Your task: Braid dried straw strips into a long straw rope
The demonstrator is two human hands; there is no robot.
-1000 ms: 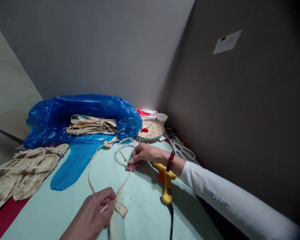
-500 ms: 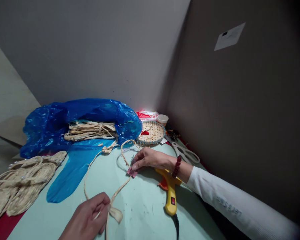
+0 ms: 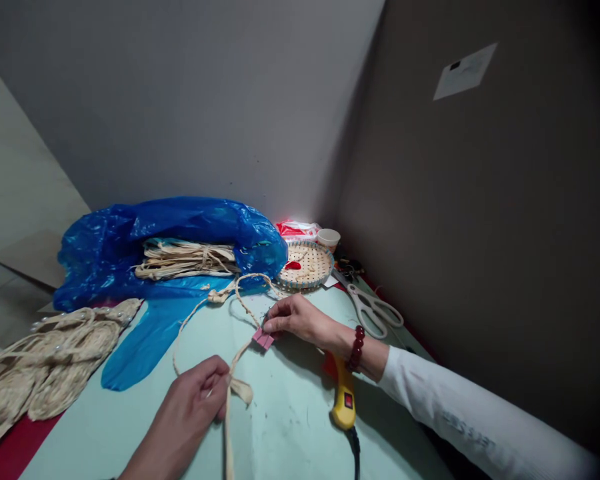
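A braided straw cord [image 3: 206, 305] loops across the pale green table top [image 3: 285, 427]. My left hand [image 3: 193, 407] pinches the cord near its flat knotted end at the bottom centre. My right hand [image 3: 297, 319], with a dark red bead bracelet on the wrist, pinches a small pink clip [image 3: 263, 339] that sits on the cord farther back. Just right of that wrist lies a yellow glue gun [image 3: 344, 397] with its black cable running toward me.
A blue plastic bag [image 3: 130, 247] holding bundled straw [image 3: 185, 259] lies at the back. Woven straw pieces [image 3: 45, 360] rest at the left. A round woven tray [image 3: 305, 265], a small cup [image 3: 327, 237] and white scissors [image 3: 373, 308] sit by the dark right wall.
My left hand has moved slightly forward along the cord. My right hand keeps its pinch on the pink clip. The view has shifted a little.
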